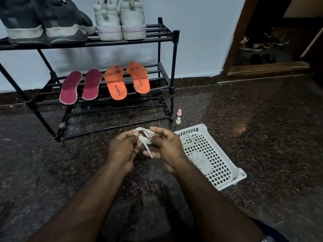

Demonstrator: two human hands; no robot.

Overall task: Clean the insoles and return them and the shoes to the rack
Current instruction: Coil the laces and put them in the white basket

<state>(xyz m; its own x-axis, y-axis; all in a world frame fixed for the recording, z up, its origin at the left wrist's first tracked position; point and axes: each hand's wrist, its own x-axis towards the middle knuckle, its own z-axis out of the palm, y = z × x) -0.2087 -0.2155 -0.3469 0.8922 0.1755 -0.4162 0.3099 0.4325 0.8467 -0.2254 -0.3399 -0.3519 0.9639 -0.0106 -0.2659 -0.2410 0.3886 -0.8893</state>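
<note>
— Where are the hands?

— Both are in front of the black metal-tube shoe rack (167, 70), low over the dark speckled stone floor (262, 119). The left hand (122, 147) and the right hand (167, 145) pinch a bundle of flat white shoelace (144, 137) between thumbs and fingertips, fingers curled around its loops; one lace end hangs down between the palms.

— And the insoles?

— On the rack's middle shelf: two magenta foam insoles (80, 87) at the left of it, two orange foam insoles (126, 80) just beside them toward the rack's right post. All four slope with heels toward the front bar.

— The shoes?

— On the rack's top shelf. A pair of dark grey knit sneakers with pale soles (45, 23) sits at the left, a pair of white high-top sneakers (120, 20) beside it, heels facing out.

— Anything else near the rack?

— A white perforated plastic basket (218, 165) lies on the floor to the right of the rack's front, close by the right hand, holding coiled white lace and something pale (I cannot tell what). Two small plastic knobs, one pink (179, 112) and one cream (178, 120), stand just beside the rack's right foot.
</note>
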